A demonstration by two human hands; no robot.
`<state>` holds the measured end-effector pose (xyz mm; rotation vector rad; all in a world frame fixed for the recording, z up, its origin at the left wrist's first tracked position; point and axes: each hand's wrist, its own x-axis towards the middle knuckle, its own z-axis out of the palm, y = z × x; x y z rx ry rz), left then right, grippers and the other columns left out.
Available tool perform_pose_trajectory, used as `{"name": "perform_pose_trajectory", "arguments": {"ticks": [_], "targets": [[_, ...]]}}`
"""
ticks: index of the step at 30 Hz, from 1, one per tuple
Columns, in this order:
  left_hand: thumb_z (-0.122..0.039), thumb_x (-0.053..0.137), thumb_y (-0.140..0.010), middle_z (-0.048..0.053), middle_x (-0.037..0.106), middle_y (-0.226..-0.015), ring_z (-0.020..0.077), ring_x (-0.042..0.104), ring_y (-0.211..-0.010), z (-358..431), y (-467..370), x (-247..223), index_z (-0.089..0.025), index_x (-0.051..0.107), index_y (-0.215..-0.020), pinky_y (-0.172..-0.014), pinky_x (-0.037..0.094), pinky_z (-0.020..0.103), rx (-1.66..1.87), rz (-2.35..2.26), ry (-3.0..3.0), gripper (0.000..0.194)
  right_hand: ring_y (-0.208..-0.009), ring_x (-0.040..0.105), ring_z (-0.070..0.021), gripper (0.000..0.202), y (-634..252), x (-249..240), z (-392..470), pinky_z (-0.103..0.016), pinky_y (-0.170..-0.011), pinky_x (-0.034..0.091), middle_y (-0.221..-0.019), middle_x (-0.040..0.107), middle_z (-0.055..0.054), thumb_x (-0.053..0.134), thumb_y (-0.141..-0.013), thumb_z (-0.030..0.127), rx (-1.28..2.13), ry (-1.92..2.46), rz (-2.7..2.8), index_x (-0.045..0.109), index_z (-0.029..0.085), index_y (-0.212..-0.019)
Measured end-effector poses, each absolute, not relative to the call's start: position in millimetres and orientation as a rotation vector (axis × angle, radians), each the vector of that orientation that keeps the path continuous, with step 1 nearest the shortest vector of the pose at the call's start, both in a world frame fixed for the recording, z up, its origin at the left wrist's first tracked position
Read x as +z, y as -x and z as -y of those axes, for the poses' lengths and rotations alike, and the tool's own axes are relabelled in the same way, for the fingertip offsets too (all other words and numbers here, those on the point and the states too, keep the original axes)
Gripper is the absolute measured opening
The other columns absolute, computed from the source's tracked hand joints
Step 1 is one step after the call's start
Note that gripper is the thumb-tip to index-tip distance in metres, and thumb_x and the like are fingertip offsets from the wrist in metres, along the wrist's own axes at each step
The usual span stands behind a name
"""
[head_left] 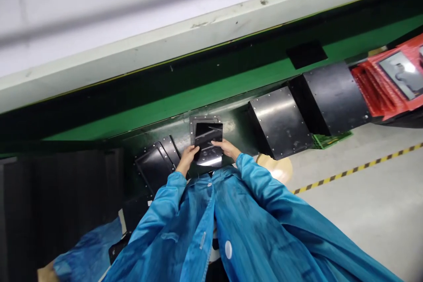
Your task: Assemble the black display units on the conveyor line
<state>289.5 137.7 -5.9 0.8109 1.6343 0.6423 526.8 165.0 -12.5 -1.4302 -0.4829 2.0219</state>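
Between my two hands is a glossy black rectangular panel (209, 143), with light reflecting off its surface. My left hand (189, 157) grips its left edge, thumb on top. At the right edge my right hand (227, 147) holds it the same way, thumb resting on the face. Partly hidden behind the panel, a black studded frame-like tray (193, 124) lies on the dark green bench (233, 116). Left of my left hand sit black trays with studs along their rims (155, 165).
Two stacks of black studded trays (280, 121) (337, 97) stand to the right. Beyond them are red padded sheets (373, 88) with a grey screen-like panel (401, 75). A white ledge (211, 22) crosses above the bench. Another person's blue sleeve (89, 251) shows at lower left.
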Motion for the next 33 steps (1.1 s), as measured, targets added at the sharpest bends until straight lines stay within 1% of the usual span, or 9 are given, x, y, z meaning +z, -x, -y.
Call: {"name": "perform_pose_trajectory", "arguments": {"ticks": [4, 7, 11, 16, 22, 24, 27, 30, 33], "targets": [[-0.041, 0.092, -0.071, 0.008, 0.078, -0.090, 0.0248, 0.076, -0.090, -132.0, -290.1, -21.6, -0.018, 0.074, -0.103, -0.091, 0.060, 0.039, 0.745, -1.617, -0.706, 0.043, -0.075, 0.074, -0.0194, 0.026, -517.9, -21.1, -174.6, -0.032, -0.082, 0.062, -0.082, 0.080, -0.006, 0.093, -0.078, 0.030, 1.960, 1.504, 0.539, 0.072, 0.016, -0.086], [-0.034, 0.088, -0.074, 0.007, 0.078, -0.089, 0.0235, 0.077, -0.090, -138.3, -298.3, -30.0, -0.018, 0.075, -0.102, -0.091, 0.060, 0.038, 0.806, -1.674, -0.702, 0.035, -0.080, 0.075, -0.0207, 0.029, -510.5, -27.0, -180.0, -0.035, -0.086, 0.062, -0.087, 0.080, -0.006, 0.092, -0.077, 0.034, 1.798, 1.650, 0.584, 0.072, 0.017, -0.090], [-0.033, 0.086, -0.076, 0.005, 0.076, -0.085, 0.0227, 0.076, -0.089, -142.7, -306.0, -38.4, -0.019, 0.079, -0.102, -0.092, 0.059, 0.037, 0.764, -1.832, -0.775, 0.031, -0.091, 0.076, -0.0223, 0.031, -506.2, -33.3, -182.8, -0.034, -0.090, 0.061, -0.094, 0.080, -0.006, 0.080, -0.084, 0.043, 1.530, 1.895, 0.693, 0.071, 0.019, -0.100], [-0.034, 0.088, -0.075, 0.005, 0.079, -0.091, 0.0247, 0.076, -0.095, -138.7, -302.3, -46.5, -0.022, 0.084, -0.111, -0.094, 0.058, 0.038, 0.706, -1.939, -0.881, 0.038, -0.099, 0.075, -0.0244, 0.038, -504.5, -36.9, -177.8, -0.033, -0.091, 0.059, -0.098, 0.080, -0.007, 0.066, -0.092, 0.052, 1.287, 2.053, 0.905, 0.070, 0.019, -0.109], [-0.031, 0.084, -0.079, 0.005, 0.080, -0.096, 0.0246, 0.075, -0.093, -137.7, -301.7, -49.4, -0.023, 0.086, -0.111, -0.095, 0.056, 0.037, 0.706, -2.013, -0.938, 0.033, -0.120, 0.073, -0.0294, 0.032, -500.4, -30.6, -180.0, -0.037, -0.106, 0.053, -0.122, 0.078, -0.015, 0.068, -0.095, 0.039, 1.092, 2.284, 1.114, 0.073, 0.020, -0.120], [-0.030, 0.083, -0.082, 0.005, 0.080, -0.097, 0.0253, 0.075, -0.095, -140.4, -302.5, -46.4, -0.022, 0.086, -0.113, -0.097, 0.055, 0.038, 0.683, -2.040, -0.936, 0.032, -0.126, 0.071, -0.0314, 0.035, -499.6, -27.0, -184.1, -0.037, -0.109, 0.052, -0.129, 0.076, -0.018, 0.068, -0.094, 0.034, 1.030, 2.302, 1.196, 0.072, 0.018, -0.126], [-0.029, 0.084, -0.083, 0.008, 0.079, -0.108, 0.0264, 0.074, -0.102, -145.7, -302.5, -39.8, -0.023, 0.084, -0.124, -0.100, 0.054, 0.038, 0.643, -2.080, -1.039, 0.041, -0.128, 0.071, -0.0306, 0.044, -501.1, -23.1, -188.2, -0.037, -0.111, 0.052, -0.128, 0.078, -0.016, 0.067, -0.093, 0.030, 0.992, 2.301, 1.199, 0.069, 0.018, -0.135], [-0.029, 0.083, -0.085, 0.012, 0.075, -0.119, 0.0274, 0.073, -0.107, -149.7, -301.1, -34.9, -0.022, 0.082, -0.133, -0.101, 0.053, 0.037, 0.599, -2.099, -1.190, 0.048, -0.124, 0.073, -0.0310, 0.040, -506.2, -21.8, -185.9, -0.039, -0.109, 0.054, -0.124, 0.080, -0.012, 0.069, -0.092, 0.031, 1.062, 2.334, 1.205, 0.073, 0.021, -0.131], [-0.028, 0.076, -0.091, 0.012, 0.075, -0.113, 0.0278, 0.073, -0.104, -151.4, -300.2, -33.3, -0.021, 0.081, -0.135, -0.101, 0.053, 0.037, 0.541, -2.058, -1.251, 0.045, -0.123, 0.074, -0.0330, 0.033, -512.4, -23.3, -178.1, -0.039, -0.106, 0.055, -0.124, 0.081, -0.013, 0.071, -0.091, 0.033, 1.130, 2.378, 1.224, 0.078, 0.022, -0.122]]}}
